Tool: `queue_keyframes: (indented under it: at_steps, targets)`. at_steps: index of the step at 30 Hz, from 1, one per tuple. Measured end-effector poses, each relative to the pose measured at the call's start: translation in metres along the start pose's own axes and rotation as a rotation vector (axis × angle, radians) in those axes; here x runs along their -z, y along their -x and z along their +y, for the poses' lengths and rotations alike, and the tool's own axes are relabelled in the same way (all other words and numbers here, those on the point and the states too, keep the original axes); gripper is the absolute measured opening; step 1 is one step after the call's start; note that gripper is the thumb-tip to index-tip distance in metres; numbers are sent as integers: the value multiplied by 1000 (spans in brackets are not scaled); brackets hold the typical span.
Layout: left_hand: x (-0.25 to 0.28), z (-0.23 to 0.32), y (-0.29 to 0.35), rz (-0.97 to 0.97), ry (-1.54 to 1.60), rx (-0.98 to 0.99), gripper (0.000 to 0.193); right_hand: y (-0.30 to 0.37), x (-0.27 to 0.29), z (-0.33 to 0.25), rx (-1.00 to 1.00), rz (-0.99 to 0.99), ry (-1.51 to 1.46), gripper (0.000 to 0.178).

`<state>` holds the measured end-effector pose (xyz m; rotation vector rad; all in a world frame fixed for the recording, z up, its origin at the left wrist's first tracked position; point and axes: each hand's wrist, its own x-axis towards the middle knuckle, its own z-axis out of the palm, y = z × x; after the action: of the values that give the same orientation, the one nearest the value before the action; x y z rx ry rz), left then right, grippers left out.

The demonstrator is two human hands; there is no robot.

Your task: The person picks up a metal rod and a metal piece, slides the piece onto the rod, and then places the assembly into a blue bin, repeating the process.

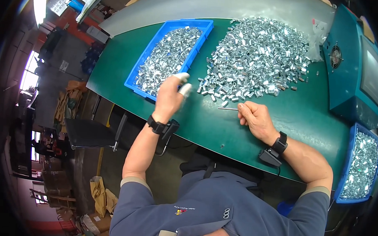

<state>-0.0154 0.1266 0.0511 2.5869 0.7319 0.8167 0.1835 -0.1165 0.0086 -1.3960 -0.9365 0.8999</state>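
My left hand is over the near right side of a blue tray, white covers on its fingertips. Its thumb and fingers are spread apart, and I see nothing between them. Small shiny metal sleeves fill the tray. Closed in a pinch, my right hand grips a thin metal rod that points left, low above the green table. No sleeve shows on the rod's visible length. Beyond this hand a large heap of similar metal sleeves lies loose on the table, several scattered along its near edge.
A teal machine with a fan grille and a screen stands at the right. A clear plastic bag lies beside the heap. Another blue tray of metal pieces is at the far right. A black chair stands left of the table.
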Motion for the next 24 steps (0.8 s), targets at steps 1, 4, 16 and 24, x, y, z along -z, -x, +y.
queue_keyframes:
  at_steps: [1, 4, 16, 24]
  targets:
    - [-9, 6, 0, -64, -43, 2, 34, 0, 1, 0, -3, 1, 1, 42]
    - [-25, 14, 2, -152, -69, 8, 31, 1, 0, 0, -2, 7, -12, 42]
    - [-6, 29, 41, -204, -32, 54, 24, 2, 1, -3, -56, -59, 7, 36]
    - [-13, 40, 40, -321, 392, 456, 16, 2, -1, 1, -39, -69, -27, 29]
